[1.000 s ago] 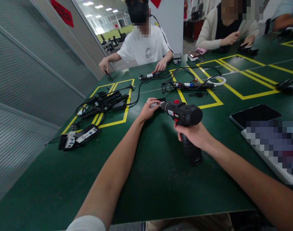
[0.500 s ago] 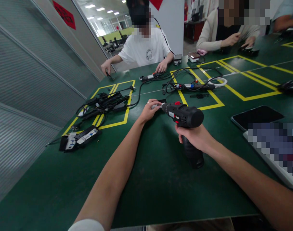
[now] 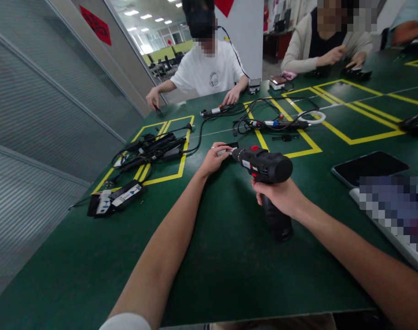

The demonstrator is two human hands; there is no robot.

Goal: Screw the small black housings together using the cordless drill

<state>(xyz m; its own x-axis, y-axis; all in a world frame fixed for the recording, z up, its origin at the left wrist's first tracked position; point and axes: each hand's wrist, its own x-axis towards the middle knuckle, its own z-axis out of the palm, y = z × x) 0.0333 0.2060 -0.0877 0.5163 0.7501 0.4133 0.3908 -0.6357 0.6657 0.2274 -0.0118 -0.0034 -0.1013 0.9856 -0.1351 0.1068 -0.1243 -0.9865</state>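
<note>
My right hand (image 3: 279,195) is wrapped round the grip of a black cordless drill (image 3: 265,164) with red details. The drill points left and away from me, its chuck end close to the fingers of my left hand (image 3: 216,158). That hand is closed on a small dark piece (image 3: 233,145) with a pale, label-like face, resting on the green table (image 3: 222,256). My fingers cover much of the piece, and the drill's tip is too small to make out where it meets it.
Black cables and adapters (image 3: 154,151) lie heaped at left, with flat black parts bearing white labels (image 3: 126,195) nearer me. A screwdriver-like tool (image 3: 277,123) and a white ring (image 3: 313,118) lie beyond the drill. At right is a dark phone (image 3: 368,167). Two people sit opposite.
The whole view has shifted slightly. Both my hands, the drill and the small dark piece stay in nearly the same positions relative to one another.
</note>
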